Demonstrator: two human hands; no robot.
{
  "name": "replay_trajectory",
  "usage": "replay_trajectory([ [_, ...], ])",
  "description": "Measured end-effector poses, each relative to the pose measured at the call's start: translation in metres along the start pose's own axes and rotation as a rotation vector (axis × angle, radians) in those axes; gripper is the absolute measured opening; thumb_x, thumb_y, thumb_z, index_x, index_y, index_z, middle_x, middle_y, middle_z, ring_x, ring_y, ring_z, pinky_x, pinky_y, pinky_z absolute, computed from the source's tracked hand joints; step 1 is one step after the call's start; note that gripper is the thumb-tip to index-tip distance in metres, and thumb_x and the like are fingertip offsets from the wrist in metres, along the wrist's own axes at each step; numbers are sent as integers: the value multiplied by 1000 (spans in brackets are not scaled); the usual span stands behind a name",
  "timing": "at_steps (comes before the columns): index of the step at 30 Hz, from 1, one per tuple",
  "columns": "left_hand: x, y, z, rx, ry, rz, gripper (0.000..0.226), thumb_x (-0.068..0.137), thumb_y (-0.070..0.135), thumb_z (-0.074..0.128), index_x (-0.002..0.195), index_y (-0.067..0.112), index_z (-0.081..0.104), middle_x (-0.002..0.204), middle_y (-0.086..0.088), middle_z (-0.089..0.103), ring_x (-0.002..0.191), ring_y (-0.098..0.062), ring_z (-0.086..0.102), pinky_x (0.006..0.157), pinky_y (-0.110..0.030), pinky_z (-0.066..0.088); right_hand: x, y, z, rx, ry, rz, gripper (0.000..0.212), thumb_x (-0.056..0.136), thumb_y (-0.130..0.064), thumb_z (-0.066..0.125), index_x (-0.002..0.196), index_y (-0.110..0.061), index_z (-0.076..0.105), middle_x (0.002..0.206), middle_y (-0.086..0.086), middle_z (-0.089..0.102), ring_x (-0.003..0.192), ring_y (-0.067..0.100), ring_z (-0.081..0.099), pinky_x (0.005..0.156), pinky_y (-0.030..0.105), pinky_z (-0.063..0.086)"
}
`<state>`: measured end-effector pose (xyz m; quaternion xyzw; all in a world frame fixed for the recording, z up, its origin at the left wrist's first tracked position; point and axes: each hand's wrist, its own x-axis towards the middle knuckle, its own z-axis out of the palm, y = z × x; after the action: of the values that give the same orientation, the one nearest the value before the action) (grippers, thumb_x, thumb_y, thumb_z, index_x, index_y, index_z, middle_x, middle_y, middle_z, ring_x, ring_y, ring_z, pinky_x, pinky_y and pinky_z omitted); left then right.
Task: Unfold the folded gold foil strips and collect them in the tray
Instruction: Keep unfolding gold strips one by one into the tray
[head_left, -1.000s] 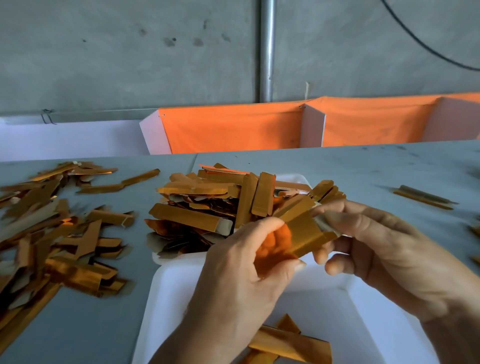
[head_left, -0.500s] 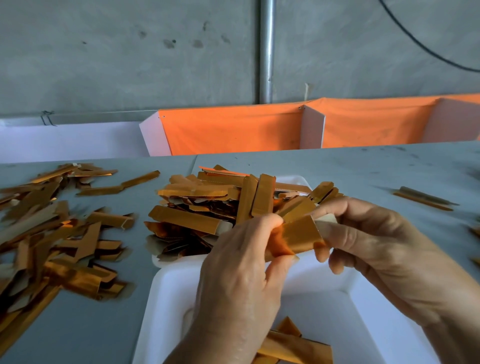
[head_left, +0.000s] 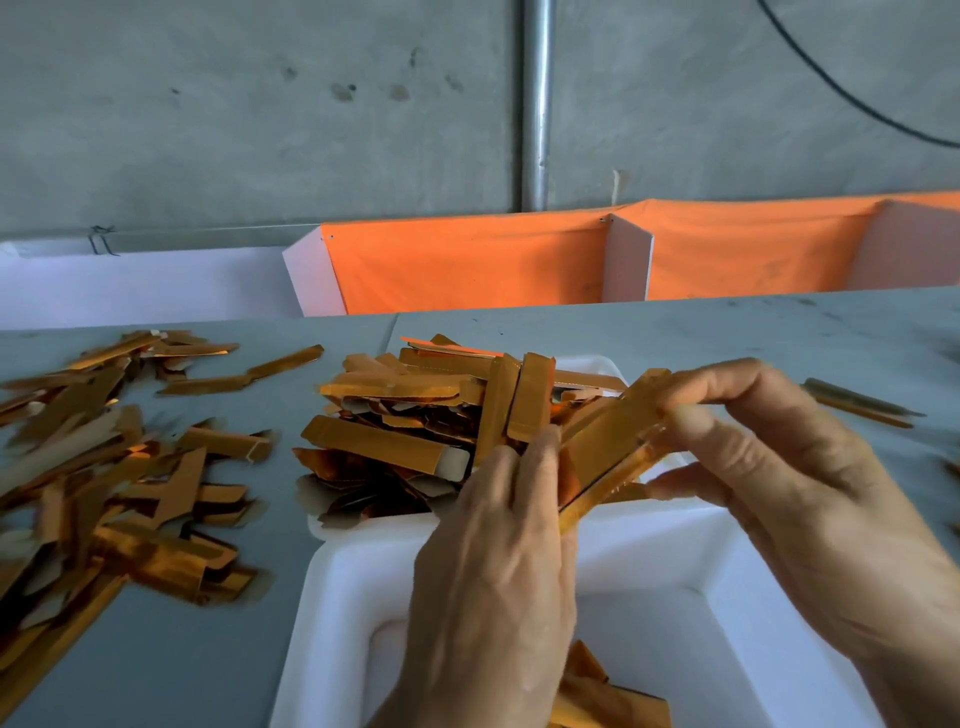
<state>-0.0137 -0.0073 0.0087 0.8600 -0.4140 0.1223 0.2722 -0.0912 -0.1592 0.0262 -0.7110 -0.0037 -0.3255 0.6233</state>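
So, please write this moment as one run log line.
left hand: holds gold strip | right hand: pinches its far end | near tray: few strips inside

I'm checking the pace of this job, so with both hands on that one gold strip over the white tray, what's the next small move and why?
Probably let the strip drop into the near tray. Both the left hand and the right hand pinch it directly above that tray, it already looks stretched out long, and a few strips lie there.

Bare bench (head_left: 727, 332) lies open on the right, up to a few strips (head_left: 857, 402). A scattered foil pile (head_left: 114, 467) crowds the left; a heaped stack (head_left: 441, 410) blocks the far tray (head_left: 597, 364). The near tray (head_left: 337, 597) has open white floor.
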Motion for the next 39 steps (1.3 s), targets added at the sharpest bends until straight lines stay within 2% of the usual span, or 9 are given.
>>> replay_trajectory([
  [3, -1, 6, 1, 41, 90, -34, 64, 77, 48, 52, 128, 9, 57, 82, 1, 57, 61, -12, 60, 45, -19, 46, -2, -4, 3, 25, -44, 24, 44, 64, -53, 79, 86, -19, 64, 91, 10, 71, 81, 27, 69, 70, 28, 56],
  [8, -4, 13, 1, 4, 14, -48, 70, 86, 52, 31, 137, 6, 47, 87, 2, 53, 60, -8, 56, 46, -15, 42, -3, -2, 9, 20, -78, 87, 27, 70, -39, 78, 86, -19, 67, 88, 7, 70, 82, 29, 70, 62, 25, 55],
  [12, 1, 10, 13, -330, -35, -16, 68, 86, 53, 14, 149, 30, 7, 104, 19, 33, 84, -4, 49, 66, -6, 36, 1, 1, 8, 94, -50, 153, 15, 66, -32, 74, 77, -23, 70, 70, 4, 66, 63, 19, 66, 59, 23, 54],
  [14, 2, 2, 18, -674, -60, -90, 58, 93, 44, 30, 147, 35, 12, 105, 22, 43, 108, -9, 53, 87, -16, 43, 3, 3, 6, 114, -40, 180, 16, 63, -26, 71, 79, -22, 70, 70, 6, 66, 62, 19, 65, 58, 24, 54],
  [18, -4, -8, 0, -1085, -230, -52, 67, 81, 41, 62, 135, 60, 28, 107, 11, 67, 82, -10, 67, 72, -23, 53, 6, 5, 4, 137, 16, 142, 14, 68, -15, 64, 80, -22, 67, 69, 5, 63, 61, 20, 64, 57, 25, 54],
  [22, -4, -11, -1, -1100, -104, -57, 62, 83, 31, 57, 131, 63, 33, 108, 12, 67, 82, -6, 66, 72, -12, 49, 2, 0, 6, 48, -92, 54, 9, 76, -15, 71, 83, -21, 71, 73, 7, 67, 67, 20, 67, 60, 24, 55],
  [26, -5, -13, 0, -1104, -71, -87, 66, 82, 25, 49, 132, 64, 29, 134, 32, 46, 115, 8, 52, 83, -9, 46, -3, -1, 13, -235, -130, -22, 15, 76, -30, 77, 89, -29, 70, 91, 4, 67, 79, 25, 66, 68, 37, 56],
  [31, -1, -14, 6, -1064, -42, -41, 76, 83, 17, 50, 143, 51, 19, 141, 25, 43, 118, 5, 51, 76, -8, 47, -5, -1, 27, -541, -80, -224, 24, 77, -29, 76, 98, -29, 64, 93, -4, 63, 76, 11, 67, 63, 20, 55],
  [39, -4, -7, 5, -706, 36, 1, 83, 80, 31, 50, 138, 63, -1, 125, 32, 35, 115, 3, 49, 88, -19, 49, -5, 2, 32, -458, -75, -55, 23, 70, -34, 66, 91, -40, 59, 82, -13, 66, 68, 13, 68, 63, 26, 56],
])
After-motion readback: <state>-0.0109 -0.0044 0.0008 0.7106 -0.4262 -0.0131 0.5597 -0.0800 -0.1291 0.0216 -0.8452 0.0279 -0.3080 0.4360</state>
